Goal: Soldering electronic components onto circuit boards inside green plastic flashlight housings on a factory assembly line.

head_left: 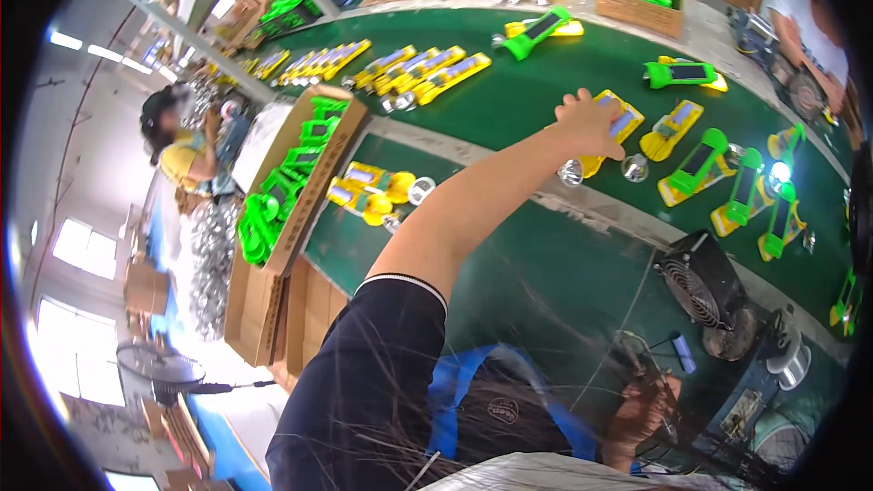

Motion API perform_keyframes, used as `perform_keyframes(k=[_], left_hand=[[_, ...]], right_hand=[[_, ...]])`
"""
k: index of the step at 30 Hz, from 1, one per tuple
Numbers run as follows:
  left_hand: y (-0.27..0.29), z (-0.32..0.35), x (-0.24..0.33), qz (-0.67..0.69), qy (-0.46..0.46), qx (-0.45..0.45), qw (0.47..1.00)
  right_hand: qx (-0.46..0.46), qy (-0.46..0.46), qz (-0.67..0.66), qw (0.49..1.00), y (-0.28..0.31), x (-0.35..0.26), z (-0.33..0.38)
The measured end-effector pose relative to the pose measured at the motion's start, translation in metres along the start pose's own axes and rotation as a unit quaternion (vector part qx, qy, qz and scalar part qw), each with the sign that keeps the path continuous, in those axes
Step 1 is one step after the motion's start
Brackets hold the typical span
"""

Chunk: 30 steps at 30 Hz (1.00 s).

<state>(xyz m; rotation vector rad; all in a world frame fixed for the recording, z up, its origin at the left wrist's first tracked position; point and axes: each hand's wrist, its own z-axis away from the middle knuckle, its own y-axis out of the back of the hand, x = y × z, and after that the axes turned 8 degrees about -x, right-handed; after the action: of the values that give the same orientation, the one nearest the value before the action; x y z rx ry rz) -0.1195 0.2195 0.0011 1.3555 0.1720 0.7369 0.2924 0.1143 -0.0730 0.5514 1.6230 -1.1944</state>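
Note:
My left arm stretches across the bench to the green belt. There my left hand (587,127) is closed around a yellow flashlight body (626,116) with a pale strip on it; the fingers partly cover it. Silver reflector cups (570,173) lie beside that hand, and another yellow flashlight body (673,129) sits just to its right. Low on the right, my right hand (641,414) is closed on what looks like a soldering iron (635,350), partly hidden by shadow and loose hair. A small blue cylinder (684,353) lies near it.
Green flashlight shells (700,164) on yellow bodies lie on the belt (509,114), one lamp lit. A black fan (696,286) and wire spool (791,368) stand at right. At left is a cardboard box (314,182) of green shells. Co-workers sit left and far right.

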Motion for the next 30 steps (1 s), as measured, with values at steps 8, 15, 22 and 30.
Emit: perform_keyframes(k=[8,15,22,30], left_hand=[[0.006,0.056,-0.043,0.103,0.017,0.074,0.992],[0.051,0.268,-0.109,0.171,-0.117,0.243,0.948],[-0.022,0.532,-0.238,0.331,0.429,0.199,0.817],[-0.181,0.487,-0.402,0.553,0.492,0.298,0.603]], right_hand=[[-0.010,0.027,0.032,0.999,0.000,0.005,-0.001],[-0.103,-0.025,-0.049,0.993,0.009,-0.010,-0.008],[0.012,0.010,-0.022,1.000,0.008,0.002,-0.007],[-0.110,0.048,0.099,0.988,0.019,-0.009,-0.008]])
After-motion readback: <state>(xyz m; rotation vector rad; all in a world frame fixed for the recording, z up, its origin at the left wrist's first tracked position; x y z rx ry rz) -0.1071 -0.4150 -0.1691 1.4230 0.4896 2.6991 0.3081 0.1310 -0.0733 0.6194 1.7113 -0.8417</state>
